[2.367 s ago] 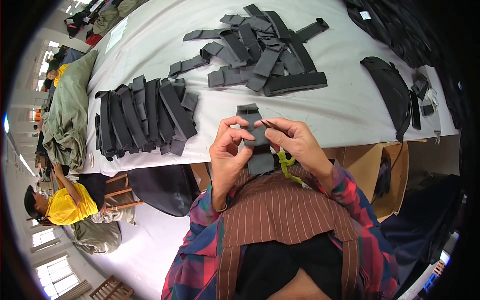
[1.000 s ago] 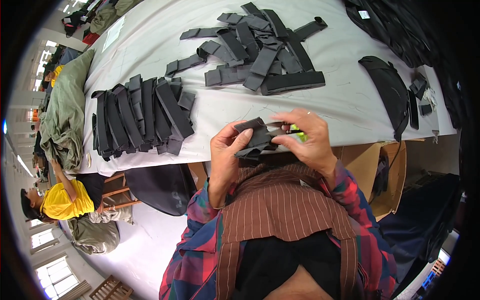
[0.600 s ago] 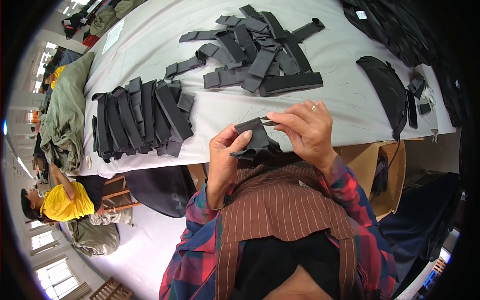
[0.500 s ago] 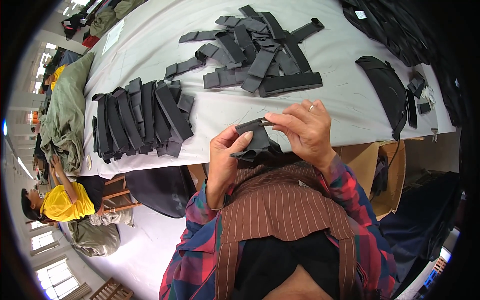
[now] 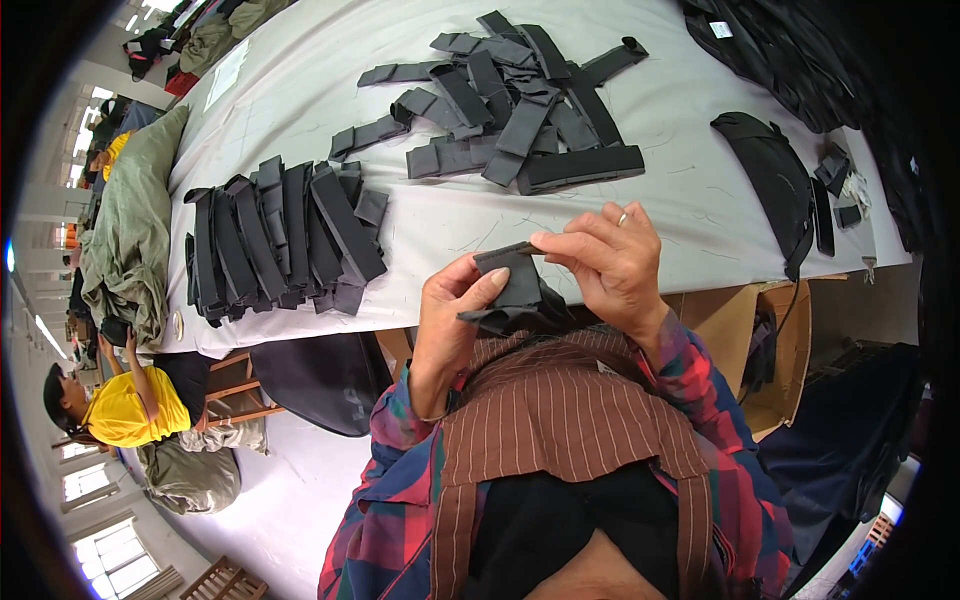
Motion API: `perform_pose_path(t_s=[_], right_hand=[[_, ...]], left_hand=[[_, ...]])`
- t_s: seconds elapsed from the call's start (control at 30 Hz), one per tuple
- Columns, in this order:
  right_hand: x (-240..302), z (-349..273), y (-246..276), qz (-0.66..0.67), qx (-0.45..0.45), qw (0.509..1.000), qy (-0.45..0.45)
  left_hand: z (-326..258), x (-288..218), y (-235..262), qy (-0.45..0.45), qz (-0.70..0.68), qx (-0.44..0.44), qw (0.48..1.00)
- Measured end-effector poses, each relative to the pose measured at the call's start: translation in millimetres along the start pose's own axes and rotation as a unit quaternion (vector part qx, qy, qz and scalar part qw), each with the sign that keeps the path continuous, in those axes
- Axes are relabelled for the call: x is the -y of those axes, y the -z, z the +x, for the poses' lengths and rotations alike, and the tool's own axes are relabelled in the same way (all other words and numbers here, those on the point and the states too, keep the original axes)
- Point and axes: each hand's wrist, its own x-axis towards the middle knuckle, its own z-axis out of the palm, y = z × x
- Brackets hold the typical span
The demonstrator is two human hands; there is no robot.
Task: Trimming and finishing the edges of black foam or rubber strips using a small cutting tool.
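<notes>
Dark grey woven cloth, a small folded piece with a straight upper edge [image 5: 520,285], lies between two bare hands, just above the near rim of a table covered in creased white sheeting [image 5: 430,220]. The left hand [image 5: 452,315] is the nearer to the body of the piece: its thumb presses flat on the upper face, fingers behind, pinching the left side. The right hand [image 5: 615,262], wearing a slim ring, has thumb and forefinger pressed together at the upper right corner; whether a narrow tool or a thread lies within that pinch cannot be told. Key relation: the upper edge runs from the left grip to the right fingertips, rising slightly rightward, so that the cloth lies right of the left thumb and lower left of the right pinch. Its long axis is masked by folding; the lower part hangs in loose, darker pleats toward a brown apron with pale pinstripes [image 5: 575,400]. Beyond, to the left, stands a close row of flat, matte, charcoal fabric strips [image 5: 298,225], laid roughly parallel; farther off, a loose heap of similar strips [image 5: 522,140] crosses at many angles. At right rests a curved black fabric panel [image 5: 765,185], tapering at its ends, with fine stray threads scattered over the sheeting.
</notes>
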Motion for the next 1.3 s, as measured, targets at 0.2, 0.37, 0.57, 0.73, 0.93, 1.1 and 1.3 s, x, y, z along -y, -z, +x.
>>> perform_pose_path(t_s=[0.2,0.37,0.57,0.73,0.93,1.1,1.3], right_hand=[[2.8,2.2,14.1,0.194,0.024,0.975,-0.104],[9.7,-1.3,13.5,0.26,0.019,0.954,-0.148],[16.1,0.5,13.0,0.216,0.092,0.965,-0.114],[17.5,-0.7,7.5,0.195,0.11,0.971,-0.089],[15.7,-1.5,6.5,0.196,0.128,0.968,-0.091],[10.2,-9.3,4.0,0.335,0.094,0.916,-0.199],[-2.9,-5.4,-10.7,0.435,0.17,0.822,-0.325]], left_hand=[[-5.1,-6.4,-5.9,-0.191,0.107,0.019,0.976],[2.0,-6.3,2.1,-0.287,0.179,0.031,0.94],[3.4,-2.0,3.0,-0.287,0.216,0.01,0.933],[3.8,-1.7,1.0,-0.305,0.251,0.007,0.919],[4.7,1.0,3.1,-0.308,0.261,0.01,0.915],[6.3,5.2,5.0,-0.301,0.23,0.003,0.926],[8.0,10.9,6.7,-0.333,0.308,0.027,0.891]])
